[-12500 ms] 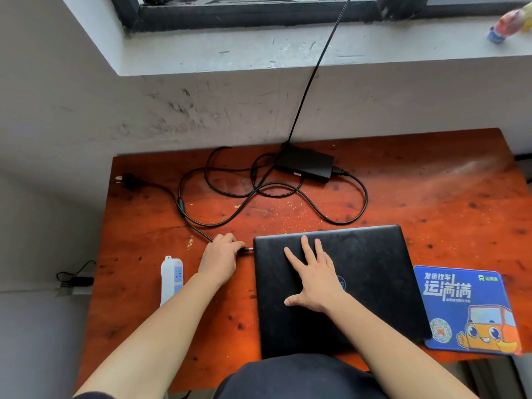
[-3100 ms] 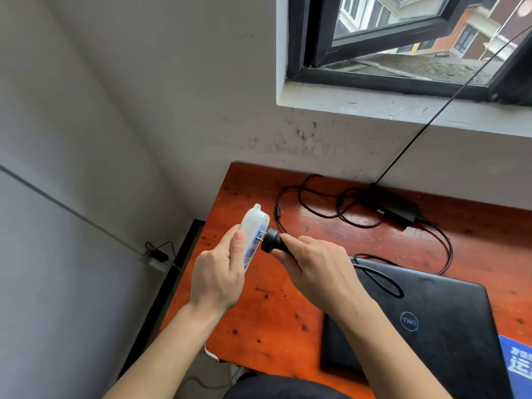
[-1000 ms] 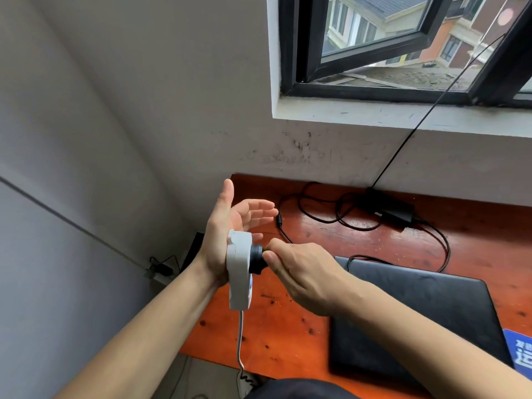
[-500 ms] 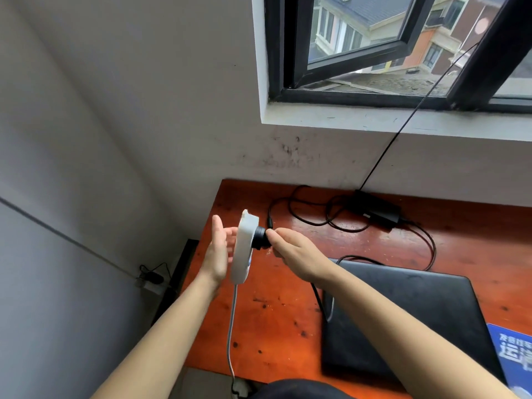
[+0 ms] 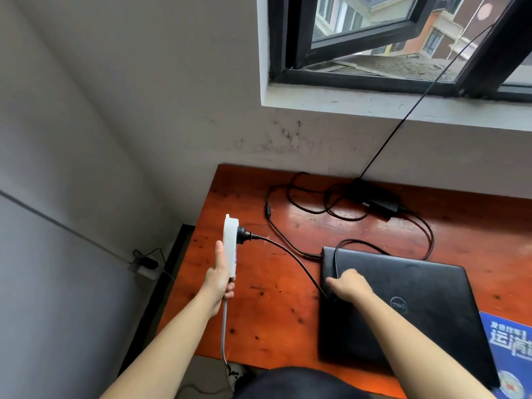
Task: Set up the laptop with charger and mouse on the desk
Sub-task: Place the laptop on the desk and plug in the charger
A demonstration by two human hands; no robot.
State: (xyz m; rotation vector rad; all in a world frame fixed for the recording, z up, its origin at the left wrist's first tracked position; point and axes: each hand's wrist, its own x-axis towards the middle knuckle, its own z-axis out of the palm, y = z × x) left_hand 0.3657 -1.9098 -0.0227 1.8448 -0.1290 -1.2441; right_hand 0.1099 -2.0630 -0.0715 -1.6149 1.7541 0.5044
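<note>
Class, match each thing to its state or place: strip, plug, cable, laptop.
Things:
1 strip
2 plug
3 cable
4 laptop

States or places:
a closed, on the desk
b held by the left hand
c held by the right hand
d seated in the strip

Pairs: 1-b, 2-d, 3-c, 4-a

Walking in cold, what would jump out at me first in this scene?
Your eye lands on the white plastic power strip, held upright by the left hand over the left end of the reddish wooden desk, a black round plug pushed into it. Next, the closed black laptop at the right, where the right hand grips the black charger cable at its left edge.
</note>
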